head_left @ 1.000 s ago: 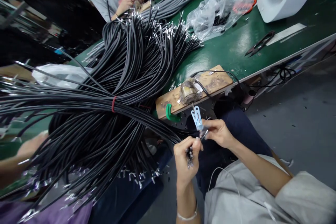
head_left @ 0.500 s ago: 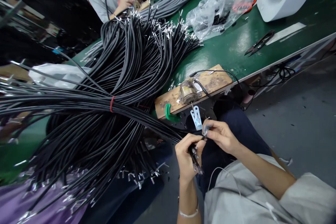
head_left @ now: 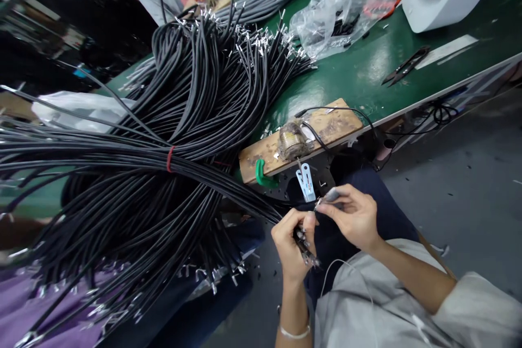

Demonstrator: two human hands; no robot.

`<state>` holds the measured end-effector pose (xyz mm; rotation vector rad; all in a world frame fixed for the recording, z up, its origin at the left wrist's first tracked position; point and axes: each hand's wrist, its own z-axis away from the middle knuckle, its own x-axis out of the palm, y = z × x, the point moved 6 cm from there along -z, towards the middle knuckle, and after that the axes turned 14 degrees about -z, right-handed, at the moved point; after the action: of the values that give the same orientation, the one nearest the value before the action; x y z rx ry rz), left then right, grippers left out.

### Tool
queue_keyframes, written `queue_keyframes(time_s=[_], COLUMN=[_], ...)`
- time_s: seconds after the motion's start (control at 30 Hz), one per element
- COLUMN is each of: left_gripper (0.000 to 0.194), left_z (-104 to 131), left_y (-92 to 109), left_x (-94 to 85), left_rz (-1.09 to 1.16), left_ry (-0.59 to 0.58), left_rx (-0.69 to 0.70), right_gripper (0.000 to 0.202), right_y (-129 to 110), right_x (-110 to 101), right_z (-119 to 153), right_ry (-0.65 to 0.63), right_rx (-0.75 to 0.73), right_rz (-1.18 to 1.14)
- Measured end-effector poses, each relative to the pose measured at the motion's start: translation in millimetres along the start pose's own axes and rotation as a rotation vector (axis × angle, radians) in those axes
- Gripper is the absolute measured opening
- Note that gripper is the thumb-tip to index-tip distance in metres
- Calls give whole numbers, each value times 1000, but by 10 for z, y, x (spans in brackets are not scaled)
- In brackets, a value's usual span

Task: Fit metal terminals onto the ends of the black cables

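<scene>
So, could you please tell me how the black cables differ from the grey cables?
The black cables form a large, tangled heap, while the grey cables are paler and make a smaller bundle. The black cables reach the left hand; the grey cables lie toward the far side of the table. Both are long and thin.

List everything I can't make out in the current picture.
Head view: how many black cables the left hand grips; its fingers cover them.
Head view: details of the wire end at the right hand's fingertips; too small and blurred.
Head view: contents of the wrapped device; cloudy wrapping hides them.
Head view: top of the white appliance; cut off by the upper edge.
</scene>
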<state>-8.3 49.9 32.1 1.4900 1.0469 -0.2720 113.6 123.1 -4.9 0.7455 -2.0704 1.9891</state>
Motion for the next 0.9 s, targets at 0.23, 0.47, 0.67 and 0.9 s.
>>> queue_keyframes(time_s=[0.23, 0.47, 0.67, 0.9], left_gripper=[24, 31, 30, 20], left_z=[10, -57, -161, -136], left_y=[-19, -14, 119, 71], left_x=[1, -9, -98, -50], left_rz=[-5, 37, 225, 216], left_ry=[38, -141, -207, -50], left_rx=[-8, 29, 243, 184], right_gripper=[18, 24, 36, 23], right_y=[-52, -99, 220, 221], right_x=[40, 142, 298, 230], right_z=[66, -72, 34, -308], right_ry=[-210, -452, -545, -408], right_rx=[-157, -101, 636, 651], right_rz=[98, 145, -519, -270])
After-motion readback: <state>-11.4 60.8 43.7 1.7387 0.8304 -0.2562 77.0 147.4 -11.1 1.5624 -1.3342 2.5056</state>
